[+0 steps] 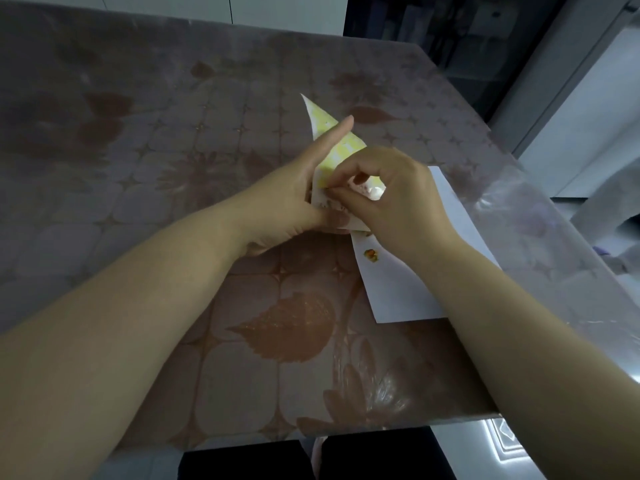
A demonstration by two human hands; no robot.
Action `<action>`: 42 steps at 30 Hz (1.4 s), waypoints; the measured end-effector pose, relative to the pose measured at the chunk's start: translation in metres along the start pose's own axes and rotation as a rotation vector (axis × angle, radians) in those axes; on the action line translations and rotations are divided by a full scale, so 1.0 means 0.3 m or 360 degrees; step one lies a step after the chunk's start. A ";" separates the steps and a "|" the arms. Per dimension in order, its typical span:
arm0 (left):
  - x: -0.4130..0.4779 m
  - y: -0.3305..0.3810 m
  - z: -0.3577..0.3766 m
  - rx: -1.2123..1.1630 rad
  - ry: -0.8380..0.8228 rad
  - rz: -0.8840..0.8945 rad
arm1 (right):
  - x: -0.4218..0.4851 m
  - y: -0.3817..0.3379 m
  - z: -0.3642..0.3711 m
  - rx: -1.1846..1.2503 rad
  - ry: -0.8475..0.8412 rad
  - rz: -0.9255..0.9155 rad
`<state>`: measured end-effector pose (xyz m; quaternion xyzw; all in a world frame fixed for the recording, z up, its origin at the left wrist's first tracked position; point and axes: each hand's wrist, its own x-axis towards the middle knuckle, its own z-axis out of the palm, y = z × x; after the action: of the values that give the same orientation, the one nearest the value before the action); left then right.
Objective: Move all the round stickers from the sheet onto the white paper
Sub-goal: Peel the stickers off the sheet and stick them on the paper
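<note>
Head view: left hand (287,199) holds the sheet (348,148) up, thumb pinching its low edge, forefinger straight behind as backing, so the right hand (391,195) can pinch at its face, probably peeling. White paper (398,289) waits at 4 o'clock with one sticker (370,254) on it.

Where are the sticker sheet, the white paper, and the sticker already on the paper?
sticker sheet (341,148): head view, yellow checked upper part.
white paper (394,292): head view, bare lower area.
orange sticker (370,254): head view, its centre.
</note>
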<state>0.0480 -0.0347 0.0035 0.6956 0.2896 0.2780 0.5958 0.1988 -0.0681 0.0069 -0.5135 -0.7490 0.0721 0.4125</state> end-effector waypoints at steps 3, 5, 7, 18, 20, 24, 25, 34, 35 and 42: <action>0.005 -0.002 0.013 -0.0081 0.0059 -0.0011 | 0.003 -0.005 -0.001 0.0052 -0.0013 0.0043; 0.004 -0.003 0.007 -0.0013 0.0066 0.0013 | 0.005 -0.006 -0.003 0.0072 -0.0054 0.0057; 0.001 -0.003 0.000 -0.0014 0.0050 0.0041 | 0.006 -0.005 -0.004 0.0073 -0.0099 0.0070; 0.019 -0.024 -0.010 0.0013 0.0081 0.0104 | 0.015 -0.013 -0.013 0.0220 -0.0129 0.0210; 0.021 -0.025 -0.013 0.0045 0.0088 0.0112 | 0.017 -0.021 -0.019 0.0362 -0.0126 0.0262; 0.023 -0.022 -0.018 0.0022 0.0186 0.0128 | 0.021 -0.040 -0.079 0.0323 -0.0095 0.0396; 0.024 -0.021 -0.021 0.0029 0.0248 0.0144 | 0.019 -0.041 -0.112 0.0269 -0.0153 0.0458; 0.036 -0.027 -0.038 0.0170 0.0510 0.0161 | -0.110 -0.016 -0.203 0.0037 -0.0976 0.0869; 0.036 -0.032 -0.039 0.0171 0.0504 0.0149 | -0.120 -0.015 -0.191 0.0080 -0.0915 0.0901; 0.030 -0.029 -0.042 0.0147 0.0470 0.0112 | -0.134 -0.012 -0.170 0.0109 -0.0813 0.0932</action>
<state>0.0441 -0.0187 -0.0031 0.6835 0.3621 0.3844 0.5039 0.2370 -0.1192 0.0199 -0.6570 -0.6464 0.3373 0.1917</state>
